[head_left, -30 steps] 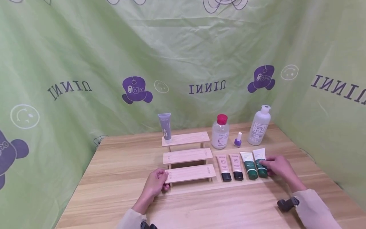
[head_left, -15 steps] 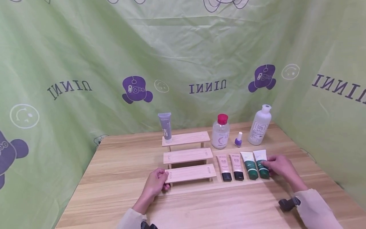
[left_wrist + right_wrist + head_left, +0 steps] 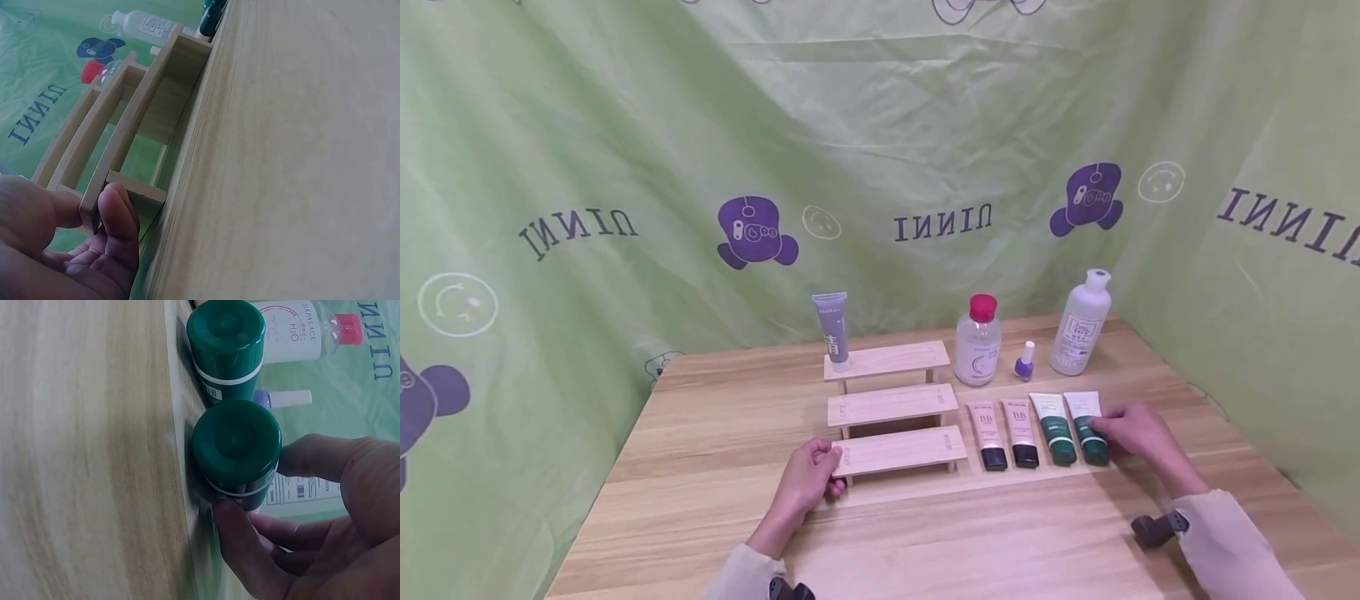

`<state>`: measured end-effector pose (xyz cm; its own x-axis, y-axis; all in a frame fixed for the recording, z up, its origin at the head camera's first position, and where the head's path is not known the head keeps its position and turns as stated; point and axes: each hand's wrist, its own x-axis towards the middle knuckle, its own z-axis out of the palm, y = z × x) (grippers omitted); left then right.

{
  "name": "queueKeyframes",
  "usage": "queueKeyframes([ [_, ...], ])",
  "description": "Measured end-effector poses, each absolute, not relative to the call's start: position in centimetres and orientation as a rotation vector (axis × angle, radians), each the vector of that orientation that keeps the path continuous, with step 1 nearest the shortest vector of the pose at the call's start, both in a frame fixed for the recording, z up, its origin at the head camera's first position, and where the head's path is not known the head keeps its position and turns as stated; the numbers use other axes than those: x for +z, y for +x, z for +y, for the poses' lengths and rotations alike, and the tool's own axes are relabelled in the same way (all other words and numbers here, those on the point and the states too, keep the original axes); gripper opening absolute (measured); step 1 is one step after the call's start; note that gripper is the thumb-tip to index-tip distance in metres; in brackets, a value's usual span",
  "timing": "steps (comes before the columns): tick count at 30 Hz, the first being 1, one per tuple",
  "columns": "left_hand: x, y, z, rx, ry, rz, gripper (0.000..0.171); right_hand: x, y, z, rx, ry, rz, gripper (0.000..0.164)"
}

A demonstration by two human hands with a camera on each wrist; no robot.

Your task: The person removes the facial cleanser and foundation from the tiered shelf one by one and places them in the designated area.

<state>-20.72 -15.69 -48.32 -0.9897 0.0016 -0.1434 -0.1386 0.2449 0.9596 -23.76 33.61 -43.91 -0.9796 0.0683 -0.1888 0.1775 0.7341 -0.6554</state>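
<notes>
My hands are well apart: my left hand [image 3: 808, 479] is pinching the left end of the lowest step of the three-step wooden riser [image 3: 891, 405], while my right hand [image 3: 1138, 433] is pinching the outermost green-and-white tube [image 3: 1088, 443], lying to the riser's right. Between that tube and the riser, the inner pink BB tube [image 3: 985, 429], outer pink BB tube [image 3: 1019, 429] and other green-and-white tube [image 3: 1054, 427] are lying on the tabletop [image 3: 715, 433]. That row is looking orderly, so I'm judging the lining-up as mostly done, the gripped tube being what's left. The grey-blue tube [image 3: 832, 332] is standing on the riser's top step (its only load). The red-capped bottle [image 3: 978, 354], purple nail polish bottle [image 3: 1024, 367] and white bottle [image 3: 1078, 333] are standing right of the riser, behind the row.
</notes>
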Motion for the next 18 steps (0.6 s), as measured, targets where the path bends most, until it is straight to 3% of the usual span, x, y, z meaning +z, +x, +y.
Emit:
queueKeyframes([
  [18,-48.54,-20.93,-15.75,1.867,-0.111,2.391,0.027,-44.17,-23.84,33.89,-1.014,0.229,2.817,0.057],
])
